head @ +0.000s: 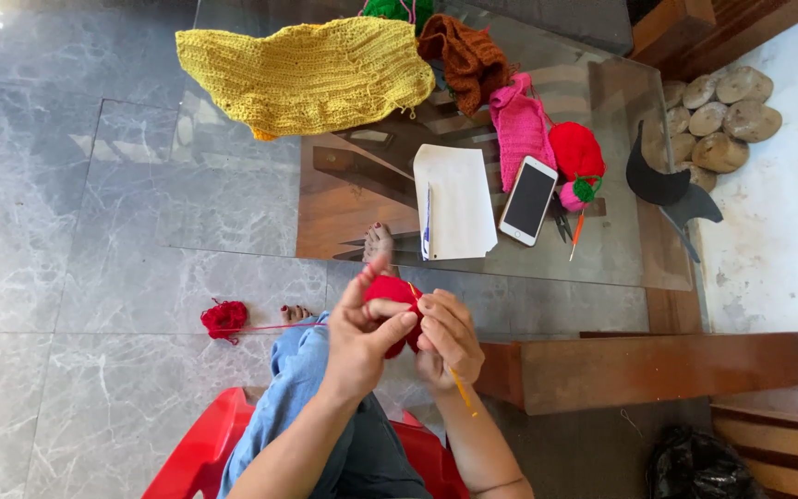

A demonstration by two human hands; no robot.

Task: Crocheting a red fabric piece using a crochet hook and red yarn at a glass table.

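My left hand [359,334] grips a small red crochet piece [390,291], thumb pressed across its front and a finger raised. My right hand [448,338] touches the same piece from the right and holds an orange crochet hook [460,388] that points down past my wrist. A red yarn strand runs left from the piece to a red yarn ball [223,318] on the grey marble floor. I sit on a red plastic chair [198,448] with jeans-clad legs crossed.
A glass-topped table [251,212] in front holds a yellow crochet panel [311,74], brown [465,57] and pink [519,125] pieces, a red piece [576,150], white paper with a pen [455,201], a phone [528,200] and scissors [562,225]. Stones [718,115] lie at right.
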